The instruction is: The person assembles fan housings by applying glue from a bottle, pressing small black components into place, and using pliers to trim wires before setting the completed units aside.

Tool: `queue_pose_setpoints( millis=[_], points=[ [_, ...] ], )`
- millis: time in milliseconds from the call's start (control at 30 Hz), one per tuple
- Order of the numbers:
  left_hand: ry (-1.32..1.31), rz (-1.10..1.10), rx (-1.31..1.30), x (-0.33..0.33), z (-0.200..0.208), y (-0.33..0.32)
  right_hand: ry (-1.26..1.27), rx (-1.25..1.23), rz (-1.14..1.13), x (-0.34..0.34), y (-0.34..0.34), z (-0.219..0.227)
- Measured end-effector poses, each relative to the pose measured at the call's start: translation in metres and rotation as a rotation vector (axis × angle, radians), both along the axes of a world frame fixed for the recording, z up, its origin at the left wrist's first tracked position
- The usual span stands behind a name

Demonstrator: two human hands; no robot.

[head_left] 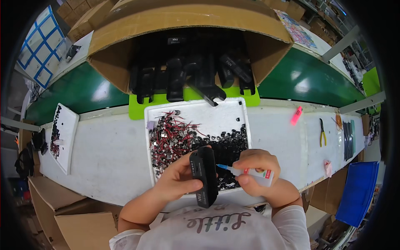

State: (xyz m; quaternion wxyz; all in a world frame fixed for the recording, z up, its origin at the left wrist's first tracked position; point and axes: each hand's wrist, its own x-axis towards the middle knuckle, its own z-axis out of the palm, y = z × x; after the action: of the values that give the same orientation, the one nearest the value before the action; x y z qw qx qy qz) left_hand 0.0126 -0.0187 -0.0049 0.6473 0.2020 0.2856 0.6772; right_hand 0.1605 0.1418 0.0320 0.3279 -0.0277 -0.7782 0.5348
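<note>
Pinching a long black casing (199, 173) upright by its side, the left hand (175, 181) has its thumb on the printed face, over the near edge of the white tray (200, 109). Wrapped around a squeeze bottle (265, 178), the right hand (255, 160) brings its blue nozzle (223, 166) just beside the casing's edge; whether they touch I cannot tell. The casing looks light, stiff and rather smooth, best held by its outer sides, clear of the opening. The bottle looks soft-walled, so a light grip on its body seems wise.
</note>
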Motion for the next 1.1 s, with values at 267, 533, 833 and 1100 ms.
queue_pose_setpoints(
  millis=[267,533,833,1100],
  points=[
    [0.019,0.005,-0.021,0.003,0.003,0.0,-0.041,-0.038,-0.034,-0.002,-0.004,0.002],
    [0.033,-0.004,-0.018,0.003,0.003,0.0,-0.025,0.006,-0.047,-0.006,-0.006,-0.002],
    [-0.012,0.02,-0.008,0.003,0.0,-0.003,0.064,-0.062,-0.102,-0.002,0.012,-0.005],
    [-0.015,0.136,-0.064,-0.002,-0.008,-0.006,-0.345,0.63,-0.293,-0.042,0.077,-0.039]
  ],
)
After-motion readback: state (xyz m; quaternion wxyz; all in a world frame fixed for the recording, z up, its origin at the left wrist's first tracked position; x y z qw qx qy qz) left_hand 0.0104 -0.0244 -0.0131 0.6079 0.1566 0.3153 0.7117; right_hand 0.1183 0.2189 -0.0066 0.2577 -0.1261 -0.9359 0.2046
